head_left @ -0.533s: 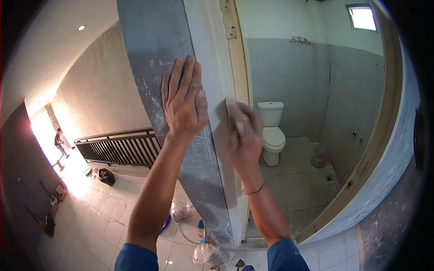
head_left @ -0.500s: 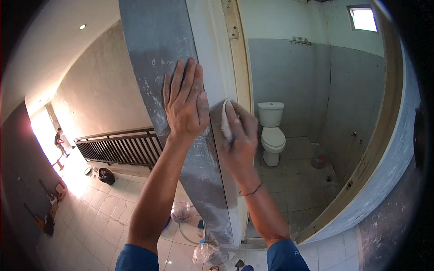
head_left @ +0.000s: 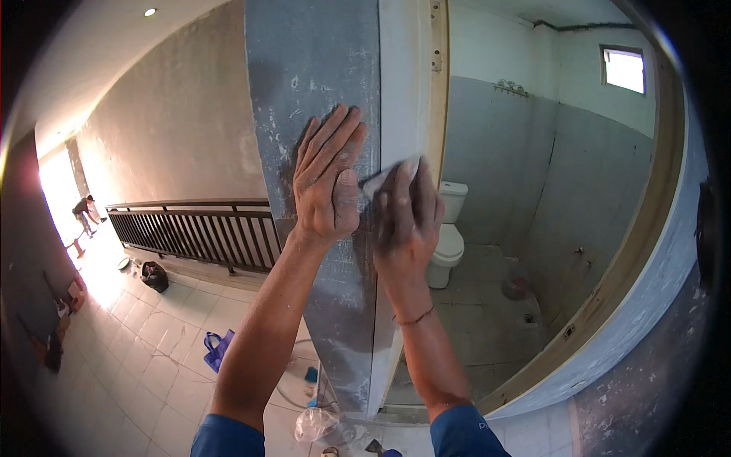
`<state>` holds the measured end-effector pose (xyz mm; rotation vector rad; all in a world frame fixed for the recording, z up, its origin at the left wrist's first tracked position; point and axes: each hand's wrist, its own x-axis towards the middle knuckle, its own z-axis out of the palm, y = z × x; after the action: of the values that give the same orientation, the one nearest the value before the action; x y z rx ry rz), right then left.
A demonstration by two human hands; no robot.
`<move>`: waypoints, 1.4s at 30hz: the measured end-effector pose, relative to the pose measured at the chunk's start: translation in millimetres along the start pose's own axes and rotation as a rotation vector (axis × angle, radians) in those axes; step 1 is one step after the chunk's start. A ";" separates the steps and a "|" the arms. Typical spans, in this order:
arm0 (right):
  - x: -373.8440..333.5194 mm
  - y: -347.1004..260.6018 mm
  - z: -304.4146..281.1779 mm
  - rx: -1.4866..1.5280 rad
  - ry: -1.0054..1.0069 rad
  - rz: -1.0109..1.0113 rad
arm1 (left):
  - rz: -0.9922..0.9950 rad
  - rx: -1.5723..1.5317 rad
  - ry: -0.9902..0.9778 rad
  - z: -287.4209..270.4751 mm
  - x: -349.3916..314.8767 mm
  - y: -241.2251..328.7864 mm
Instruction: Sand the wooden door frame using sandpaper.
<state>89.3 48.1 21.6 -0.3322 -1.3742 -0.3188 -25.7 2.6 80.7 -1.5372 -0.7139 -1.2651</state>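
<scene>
Swung from nearly upright to a slant since the earlier frame, the pale folded pad (head_left: 375,184) lies under the fingers of the right hand (head_left: 407,217), while the whole view has shifted, setting the pillar further right. From where I stand, the pad pokes out to the left of those fingers, its visible edge rising from lower left to upper right, across the tall white strip (head_left: 403,76) beside the doorway; motion blur hides how firmly it meets the surface. Those fingers are bent and close together, pressed over the pad; the right hand is plainly the nearer, though the left thumb sits just beside the pad's tip. Against the grey pillar face (head_left: 316,46), the left hand (head_left: 327,202) lies flat, fingers straight and slightly spread, gripping nothing. The grey is scuffed and scratched with chalky marks, the strip smooth and matt, the skin dusty. A thin dark cord (head_left: 412,323) rings the right wrist. Beyond stand a slatted metal railing (head_left: 137,228) and a glossy, rounded toilet (head_left: 449,240); a soft purple bag (head_left: 218,352) slumps on the tiles.
</scene>
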 end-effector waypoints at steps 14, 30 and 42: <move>76.7 3.6 5.0 -0.065 0.034 -0.162 | -0.028 -0.034 0.064 0.8 0.2 0.4; 80.1 15.8 8.3 -0.089 0.026 -0.194 | -0.017 -0.018 0.089 3.9 -0.6 -4.5; 77.5 13.3 8.0 -0.137 0.027 -0.165 | -0.046 -0.012 0.112 3.6 -2.1 -4.1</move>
<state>100.5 61.4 98.7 -0.3270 -1.3596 -0.5536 -28.6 7.7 80.1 -1.4547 -0.6732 -1.3808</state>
